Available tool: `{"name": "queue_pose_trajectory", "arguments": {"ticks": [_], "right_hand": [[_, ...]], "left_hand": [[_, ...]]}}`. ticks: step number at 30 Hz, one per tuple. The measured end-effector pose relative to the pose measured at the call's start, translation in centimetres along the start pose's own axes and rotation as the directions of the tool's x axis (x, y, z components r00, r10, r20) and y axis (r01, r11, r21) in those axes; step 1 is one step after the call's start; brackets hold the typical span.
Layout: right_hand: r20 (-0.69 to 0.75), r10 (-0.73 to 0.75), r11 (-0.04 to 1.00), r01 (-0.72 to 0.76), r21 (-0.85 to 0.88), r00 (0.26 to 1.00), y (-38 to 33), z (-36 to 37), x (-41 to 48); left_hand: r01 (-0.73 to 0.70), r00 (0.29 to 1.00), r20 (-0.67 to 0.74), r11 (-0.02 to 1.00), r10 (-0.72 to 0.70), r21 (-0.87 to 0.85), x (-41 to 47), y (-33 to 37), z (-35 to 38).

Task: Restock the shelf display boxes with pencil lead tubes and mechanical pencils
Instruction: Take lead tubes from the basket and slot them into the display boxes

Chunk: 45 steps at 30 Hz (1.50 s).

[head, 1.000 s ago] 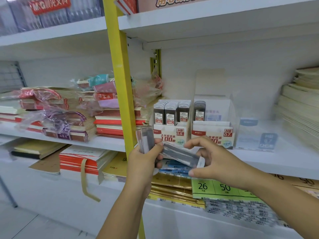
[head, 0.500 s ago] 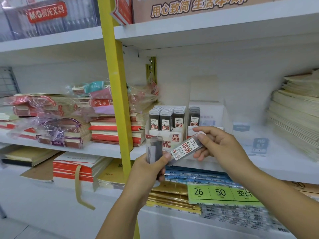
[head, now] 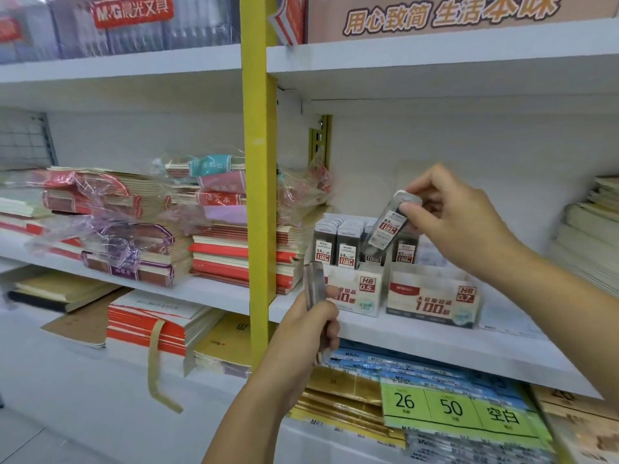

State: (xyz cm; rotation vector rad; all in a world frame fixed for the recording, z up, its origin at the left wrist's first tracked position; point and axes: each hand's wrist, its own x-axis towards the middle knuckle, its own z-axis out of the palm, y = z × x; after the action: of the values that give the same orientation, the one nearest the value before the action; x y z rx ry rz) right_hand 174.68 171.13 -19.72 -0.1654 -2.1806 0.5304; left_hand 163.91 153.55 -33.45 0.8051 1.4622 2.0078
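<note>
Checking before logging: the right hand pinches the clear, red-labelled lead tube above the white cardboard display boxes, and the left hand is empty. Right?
No: in the head view the left hand grips clear plastic tubes. The right hand does pinch the clear, red-labelled lead tube above the white cardboard display boxes.

**Readable print on the shelves**

The red sign (head: 132, 11) on the top shelf reads "M&G晨光文具". The brown cardboard banner (head: 449, 13) reads "用心致简 生活本味". The left white cardboard display box (head: 355, 293) says "HB 0.5". The right white cardboard display box (head: 432, 301) says "HB 0.7" and "100". The dark lead tubes (head: 346, 249) show "0.5" and "100". The green paper label (head: 452, 408) reads "26", "50", "空白".
</note>
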Motion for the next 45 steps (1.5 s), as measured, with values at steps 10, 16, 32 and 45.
{"name": "queue_pose_trajectory", "arguments": {"ticks": [10,16,32,45], "right_hand": [[0.165,0.038,0.907,0.035,-0.420,0.986,2.1,4.0,2.3],[-0.003,-0.072,0.874,0.062,-0.482,0.997,1.6,4.2,0.2],[0.317,0.140,0.701,-0.320,0.637,0.938,-0.1,4.9,-7.0],[0.336,0.225,0.822,-0.363,0.438,0.914,0.9,5.7,-9.5]], "left_hand": [[-0.114,0.992,0.050,0.993,0.115,-0.032,0.1,0.8,-0.7],[-0.090,0.992,0.080,0.993,0.095,-0.071,-0.3,0.9,-0.6],[0.013,0.986,0.165,1.000,-0.016,0.018,-1.2,0.4,-0.4],[-0.124,0.981,-0.150,0.992,0.120,-0.018,-1.0,0.6,-1.0]]}}
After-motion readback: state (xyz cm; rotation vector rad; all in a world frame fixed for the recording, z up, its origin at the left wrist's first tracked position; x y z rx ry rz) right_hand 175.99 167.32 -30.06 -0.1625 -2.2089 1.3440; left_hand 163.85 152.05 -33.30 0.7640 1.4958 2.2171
